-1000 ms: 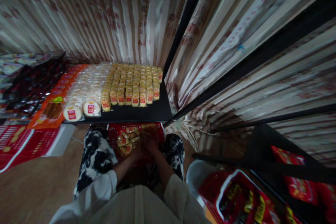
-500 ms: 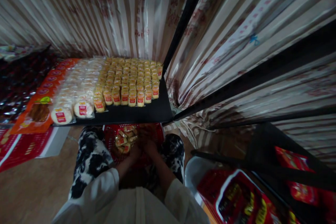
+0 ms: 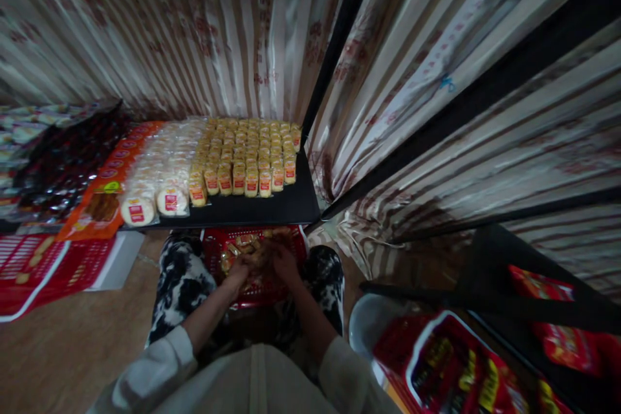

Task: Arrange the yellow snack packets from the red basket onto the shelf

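A red plastic basket [image 3: 252,301] sits between my knees, partly under the shelf edge. Small yellow wrapped snacks [image 3: 231,252] lie in its left part. My left hand [image 3: 241,268] is inside the basket, its fingers curled at some of these packets; exactly what it grips is hard to see in the dim light. Beside it, my right hand [image 3: 284,264] reaches into the right part of the basket, fingers in shadow and blurred. Above the basket, rows of the same yellow packets [image 3: 251,180] stand on the black shelf [image 3: 257,209].
Left along the shelf are white round wrapped crackers [image 3: 138,209], an orange bag [image 3: 90,223] and dark shiny packets [image 3: 63,171]. Another red basket [image 3: 87,265] is at lower left. At right stand a grey bucket [image 3: 366,323], a basket of red packets [image 3: 456,369] and black frame bars [image 3: 417,158].
The view has shifted slightly, so the shelf goods appear further right. My hands, close together before, are now further apart, the left one over the packets at the left.
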{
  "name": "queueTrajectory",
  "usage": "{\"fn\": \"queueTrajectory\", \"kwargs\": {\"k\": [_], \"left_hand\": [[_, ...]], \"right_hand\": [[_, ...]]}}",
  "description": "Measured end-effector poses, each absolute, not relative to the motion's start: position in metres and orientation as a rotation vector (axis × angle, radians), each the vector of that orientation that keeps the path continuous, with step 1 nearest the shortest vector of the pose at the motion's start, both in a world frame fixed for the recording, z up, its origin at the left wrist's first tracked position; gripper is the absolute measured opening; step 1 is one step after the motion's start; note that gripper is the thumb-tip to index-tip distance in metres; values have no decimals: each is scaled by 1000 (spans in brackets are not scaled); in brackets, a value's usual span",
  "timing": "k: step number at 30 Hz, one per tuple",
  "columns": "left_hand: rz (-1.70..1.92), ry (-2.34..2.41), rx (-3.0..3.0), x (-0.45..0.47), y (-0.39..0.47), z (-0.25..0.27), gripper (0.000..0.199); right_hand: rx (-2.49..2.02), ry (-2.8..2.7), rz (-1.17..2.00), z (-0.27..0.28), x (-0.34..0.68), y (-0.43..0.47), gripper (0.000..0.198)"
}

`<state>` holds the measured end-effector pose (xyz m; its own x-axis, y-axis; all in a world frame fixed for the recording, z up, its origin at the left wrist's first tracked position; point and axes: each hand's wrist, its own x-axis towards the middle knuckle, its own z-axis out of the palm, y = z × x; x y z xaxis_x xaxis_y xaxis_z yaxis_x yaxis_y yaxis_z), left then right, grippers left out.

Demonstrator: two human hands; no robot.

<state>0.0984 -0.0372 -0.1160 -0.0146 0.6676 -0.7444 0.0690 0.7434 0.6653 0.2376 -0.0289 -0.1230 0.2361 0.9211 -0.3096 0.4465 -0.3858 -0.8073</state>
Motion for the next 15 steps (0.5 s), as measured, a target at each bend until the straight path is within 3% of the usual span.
{"fn": "queueTrajectory", "kwargs": {"k": [7,15], "left_hand": [[689,1365,464,89,-39,-74,15],[863,1259,551,87,-52,-47,36]], "right_hand": [[-1758,-1253,1065,-100,239,-29,29],[-1498,-816,1327,-74,237,-32,36]]}}
